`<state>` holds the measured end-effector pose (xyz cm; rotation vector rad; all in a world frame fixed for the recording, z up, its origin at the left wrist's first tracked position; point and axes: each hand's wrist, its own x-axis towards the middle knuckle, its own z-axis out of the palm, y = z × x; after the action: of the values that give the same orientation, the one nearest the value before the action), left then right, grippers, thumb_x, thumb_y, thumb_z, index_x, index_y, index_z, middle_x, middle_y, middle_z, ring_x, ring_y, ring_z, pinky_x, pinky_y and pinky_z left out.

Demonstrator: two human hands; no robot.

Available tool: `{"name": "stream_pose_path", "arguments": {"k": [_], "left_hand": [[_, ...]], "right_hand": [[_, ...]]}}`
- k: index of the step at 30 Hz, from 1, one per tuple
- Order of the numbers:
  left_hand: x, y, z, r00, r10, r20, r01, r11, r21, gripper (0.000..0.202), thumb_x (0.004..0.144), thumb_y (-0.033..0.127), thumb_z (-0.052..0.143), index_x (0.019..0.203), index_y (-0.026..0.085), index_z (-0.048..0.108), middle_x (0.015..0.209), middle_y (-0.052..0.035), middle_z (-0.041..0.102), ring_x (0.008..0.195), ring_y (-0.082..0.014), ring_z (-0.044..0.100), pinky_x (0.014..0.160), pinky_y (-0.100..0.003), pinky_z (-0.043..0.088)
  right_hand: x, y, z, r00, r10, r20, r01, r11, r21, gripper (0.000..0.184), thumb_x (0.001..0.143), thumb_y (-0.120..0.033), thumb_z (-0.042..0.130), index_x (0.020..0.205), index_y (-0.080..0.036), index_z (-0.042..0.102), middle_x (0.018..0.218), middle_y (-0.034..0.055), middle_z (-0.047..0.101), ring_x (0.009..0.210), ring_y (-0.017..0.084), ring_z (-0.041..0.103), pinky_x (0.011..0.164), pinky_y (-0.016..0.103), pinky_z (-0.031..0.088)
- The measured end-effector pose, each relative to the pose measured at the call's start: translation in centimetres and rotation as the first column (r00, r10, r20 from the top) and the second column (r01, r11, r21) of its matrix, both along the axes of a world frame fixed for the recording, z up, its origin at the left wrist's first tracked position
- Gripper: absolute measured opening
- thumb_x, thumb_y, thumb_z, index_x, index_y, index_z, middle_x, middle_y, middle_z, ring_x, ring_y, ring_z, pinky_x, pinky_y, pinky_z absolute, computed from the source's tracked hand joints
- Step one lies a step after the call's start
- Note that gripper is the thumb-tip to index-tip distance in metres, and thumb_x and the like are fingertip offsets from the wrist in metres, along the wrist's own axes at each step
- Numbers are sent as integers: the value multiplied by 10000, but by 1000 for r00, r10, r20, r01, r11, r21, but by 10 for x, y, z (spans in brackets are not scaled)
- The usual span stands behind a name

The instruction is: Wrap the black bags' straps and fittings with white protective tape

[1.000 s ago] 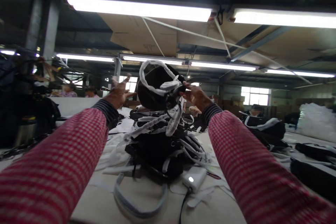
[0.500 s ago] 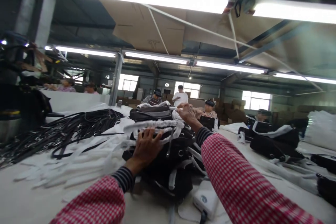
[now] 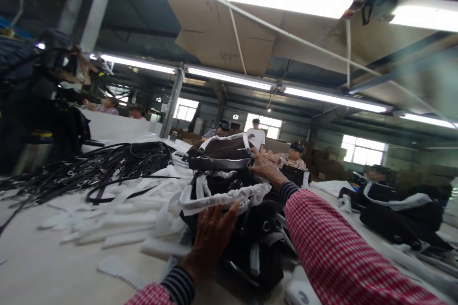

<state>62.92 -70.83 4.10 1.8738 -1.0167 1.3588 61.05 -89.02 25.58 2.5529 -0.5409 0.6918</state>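
Note:
A pile of black bags (image 3: 246, 233), their handles wrapped in white foam-like material, stands in front of me. My left hand (image 3: 214, 228) lies against the pile's near side, fingers stretched out below a white-wrapped handle (image 3: 225, 196). On top sits a dark bag (image 3: 223, 148) with a black strap across its front and a white-wrapped handle above. My right hand (image 3: 266, 167) is at this top bag's right end, fingers bent around its edge beside a small metal ring. The right fingertips are partly hidden.
Left of the pile lie black straps with metal clips (image 3: 136, 162) and loose white strips (image 3: 125, 221). More black bags (image 3: 397, 212) are on the right. A white device (image 3: 302, 290) sits at the near edge. Several people are beyond the table, one in a white shirt (image 3: 255, 137).
The view has shifted, moving the scene rightward. My right hand has moved from the top bag's white handle down to its right end, and more of that bag's front shows.

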Motion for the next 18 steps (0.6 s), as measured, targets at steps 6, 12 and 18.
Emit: {"name": "stream_pose_path", "arguments": {"k": [6,12,18], "left_hand": [[2,3,6,990,-63,124,77,991,-107,298,966,167,578,1229,276,668,1272,-126,671,1170,-312,624,1026,-548,467],[6,12,4,987,-77,139,83,996,-35,331,980,185,568,1289,282,637,1331,-120,653,1241,-297,604,1093,-545,439],[4,22,8,994,-47,98,42,998,54,445,1010,191,523,1444,281,564,1498,-148,560,1378,-326,528,1137,-560,402]], "right_hand": [[15,30,-26,983,178,-43,-183,967,-177,670,903,-129,541,1541,-303,431,1566,148,410,1331,405,406,1079,563,268],[27,31,-28,982,188,0,-186,971,-152,331,864,-150,573,1160,-159,721,1212,183,666,1170,386,523,984,515,363],[-20,7,57,949,3,315,15,998,-53,355,933,-181,462,1149,-134,740,1103,204,711,1026,340,619,827,415,442]]}}
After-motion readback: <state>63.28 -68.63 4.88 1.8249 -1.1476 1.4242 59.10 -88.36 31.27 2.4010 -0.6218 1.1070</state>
